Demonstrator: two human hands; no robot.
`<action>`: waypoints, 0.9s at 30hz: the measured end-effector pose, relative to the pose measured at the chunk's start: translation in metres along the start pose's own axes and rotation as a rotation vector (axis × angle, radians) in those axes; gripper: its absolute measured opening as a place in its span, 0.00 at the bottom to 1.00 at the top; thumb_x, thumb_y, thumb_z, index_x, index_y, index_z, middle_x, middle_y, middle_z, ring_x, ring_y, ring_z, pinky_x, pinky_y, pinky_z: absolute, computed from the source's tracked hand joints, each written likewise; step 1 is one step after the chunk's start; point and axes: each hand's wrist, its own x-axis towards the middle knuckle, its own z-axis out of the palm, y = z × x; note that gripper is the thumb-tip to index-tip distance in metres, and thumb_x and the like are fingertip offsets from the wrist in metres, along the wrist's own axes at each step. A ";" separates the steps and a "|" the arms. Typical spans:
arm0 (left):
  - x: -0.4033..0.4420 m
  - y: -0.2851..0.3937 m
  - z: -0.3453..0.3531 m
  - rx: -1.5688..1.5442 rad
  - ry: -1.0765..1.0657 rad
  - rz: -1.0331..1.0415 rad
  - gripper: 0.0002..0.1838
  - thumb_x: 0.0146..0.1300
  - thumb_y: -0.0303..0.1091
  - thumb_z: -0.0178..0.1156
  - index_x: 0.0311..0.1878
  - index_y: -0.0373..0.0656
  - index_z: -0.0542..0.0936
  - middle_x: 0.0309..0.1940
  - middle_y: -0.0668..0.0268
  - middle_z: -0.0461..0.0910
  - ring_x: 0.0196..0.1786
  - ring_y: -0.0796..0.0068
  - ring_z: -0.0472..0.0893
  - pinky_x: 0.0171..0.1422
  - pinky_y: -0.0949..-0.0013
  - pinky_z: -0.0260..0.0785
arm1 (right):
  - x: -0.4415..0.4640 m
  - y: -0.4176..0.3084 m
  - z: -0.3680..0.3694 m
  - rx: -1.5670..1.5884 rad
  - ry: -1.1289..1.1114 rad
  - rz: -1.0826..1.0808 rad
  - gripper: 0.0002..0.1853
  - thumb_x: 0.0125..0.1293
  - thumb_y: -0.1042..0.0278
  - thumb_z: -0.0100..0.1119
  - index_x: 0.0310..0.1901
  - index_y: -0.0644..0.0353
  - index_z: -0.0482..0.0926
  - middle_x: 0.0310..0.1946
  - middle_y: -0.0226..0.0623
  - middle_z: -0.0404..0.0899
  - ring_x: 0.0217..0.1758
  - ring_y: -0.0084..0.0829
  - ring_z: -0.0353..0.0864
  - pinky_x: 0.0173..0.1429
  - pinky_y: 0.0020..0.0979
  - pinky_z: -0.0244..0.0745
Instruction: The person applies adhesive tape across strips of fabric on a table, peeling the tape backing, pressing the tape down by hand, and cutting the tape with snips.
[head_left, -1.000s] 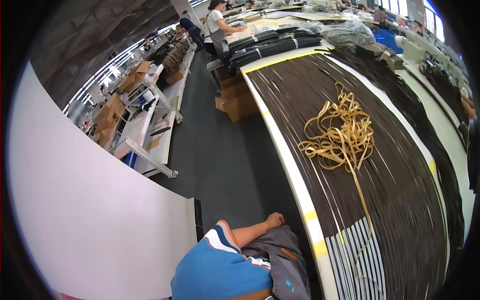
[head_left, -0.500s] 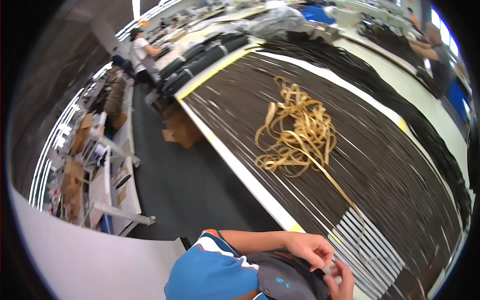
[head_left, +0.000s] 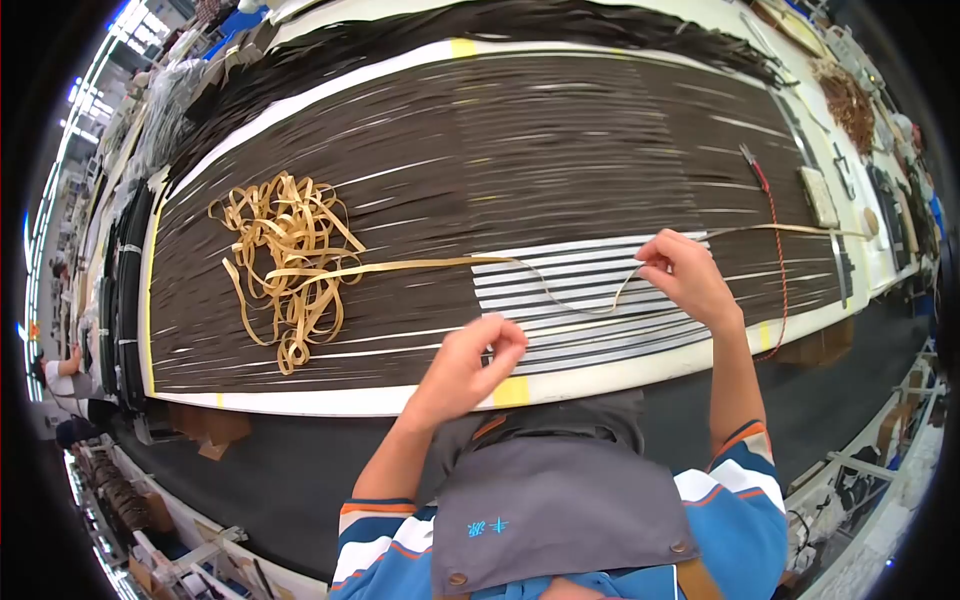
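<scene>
A long tan flat strip runs across the table from a loose tangled heap of the same strip on the left. My right hand pinches it over the white-and-dark striped patch, and the strip sags in a curve just left of the fingers. Near the table's front edge, my left hand is closed, thumb and forefinger curled together. Whatever it may hold is hidden or too small to make out. Dark brown strips lie side by side under both.
Right of my hand lie a red twisted cord with a metal tip and a pale block. A bundle of dark strips lines the far edge. Yellow tape marks the white front edge. A person stands far left.
My view has swung right and down over the table. My hands, close together before, are now apart over the front of the table, the right one pinching the strip.
</scene>
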 end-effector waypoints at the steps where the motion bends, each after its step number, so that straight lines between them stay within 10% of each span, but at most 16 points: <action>1: 0.010 -0.001 -0.001 0.059 0.006 0.009 0.03 0.64 0.24 0.60 0.39 0.36 0.79 0.29 0.66 0.76 0.33 0.76 0.75 0.40 0.72 0.69 | 0.001 -0.002 0.003 0.076 -0.128 0.028 0.07 0.59 0.75 0.65 0.39 0.64 0.80 0.37 0.37 0.78 0.40 0.32 0.79 0.47 0.32 0.76; 7: 0.074 -0.005 0.030 0.502 -0.128 0.338 0.13 0.57 0.26 0.64 0.46 0.39 0.78 0.41 0.58 0.72 0.48 0.56 0.73 0.53 0.58 0.68 | -0.002 0.011 0.015 -0.182 -0.249 -0.111 0.14 0.50 0.75 0.71 0.40 0.57 0.81 0.42 0.34 0.76 0.52 0.38 0.72 0.61 0.38 0.68; 13: 0.098 -0.012 0.060 0.680 -0.216 0.419 0.07 0.57 0.28 0.64 0.39 0.41 0.79 0.40 0.62 0.73 0.48 0.60 0.71 0.55 0.59 0.61 | 0.002 0.014 0.017 -0.198 -0.124 -0.201 0.03 0.55 0.72 0.67 0.31 0.58 0.82 0.36 0.33 0.78 0.49 0.36 0.75 0.57 0.38 0.68; 17: 0.099 -0.001 0.046 0.377 -0.186 0.139 0.04 0.64 0.27 0.58 0.41 0.39 0.78 0.34 0.59 0.78 0.43 0.57 0.75 0.54 0.58 0.64 | 0.015 0.012 0.005 0.308 -0.312 -0.057 0.05 0.63 0.72 0.63 0.35 0.64 0.79 0.30 0.38 0.82 0.35 0.33 0.82 0.42 0.33 0.76; 19: 0.094 0.012 0.029 0.080 -0.243 -0.160 0.07 0.69 0.30 0.57 0.44 0.37 0.78 0.29 0.63 0.79 0.34 0.72 0.77 0.41 0.66 0.71 | 0.023 0.006 0.001 0.383 -0.374 -0.017 0.06 0.64 0.71 0.63 0.37 0.64 0.79 0.30 0.36 0.82 0.35 0.28 0.82 0.41 0.30 0.76; 27: 0.034 0.024 -0.121 0.219 -0.123 -0.174 0.12 0.69 0.37 0.60 0.44 0.37 0.82 0.30 0.66 0.82 0.34 0.79 0.78 0.40 0.71 0.71 | 0.046 -0.010 0.021 0.709 -0.454 0.094 0.03 0.64 0.74 0.64 0.36 0.63 0.79 0.28 0.27 0.79 0.30 0.16 0.74 0.36 0.22 0.73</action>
